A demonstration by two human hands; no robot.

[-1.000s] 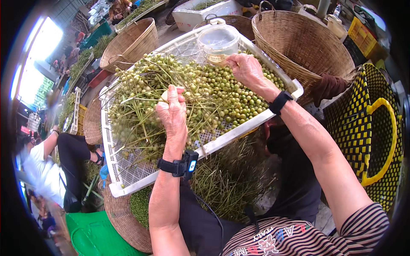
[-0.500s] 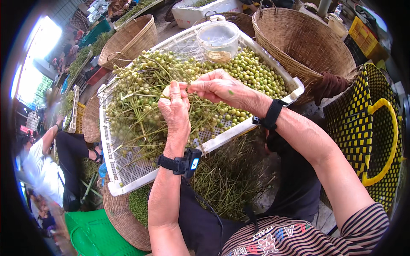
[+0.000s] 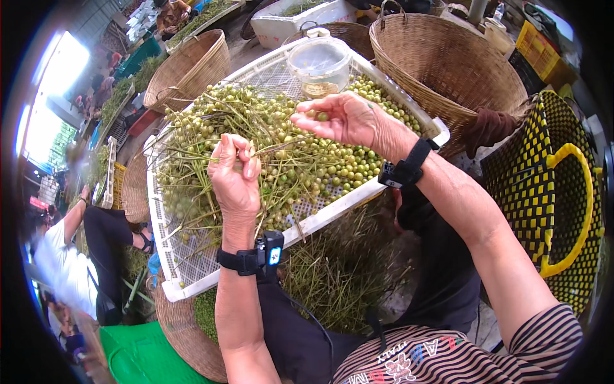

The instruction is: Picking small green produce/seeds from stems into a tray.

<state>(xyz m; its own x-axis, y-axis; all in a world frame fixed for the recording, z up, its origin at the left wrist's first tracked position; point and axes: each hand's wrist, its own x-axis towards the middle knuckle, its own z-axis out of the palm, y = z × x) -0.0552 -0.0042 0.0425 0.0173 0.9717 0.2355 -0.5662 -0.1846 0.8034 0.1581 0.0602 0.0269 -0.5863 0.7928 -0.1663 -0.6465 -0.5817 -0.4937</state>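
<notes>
A white mesh tray (image 3: 211, 280) carries a heap of small round green fruits on thin stems (image 3: 217, 115), with loose fruits (image 3: 355, 163) spread along its right side. My left hand (image 3: 235, 173) is closed in a pinch over the heap, and a thin stem (image 3: 281, 145) sticks out of its fingers to the right. Farther right, palm up, my right hand (image 3: 345, 118) is cupped with its fingers curled round a green fruit (image 3: 322, 116). Behind it a clear plastic tub (image 3: 320, 67) stands at the tray's far end. Both wrists wear black straps.
Large wicker baskets (image 3: 441, 61) stand behind the tray. At the right is a black-and-yellow woven basket (image 3: 543, 192) with a yellow handle. Cut stems (image 3: 339, 275) lie below the tray, near a round basket (image 3: 173, 320) and a green container (image 3: 137, 352). Another person (image 3: 70, 256) sits at the left.
My hands, together over the heap before, have parted. The left has moved left and nearer with a stem. The right has turned palm up, showing a fruit in its fingers.
</notes>
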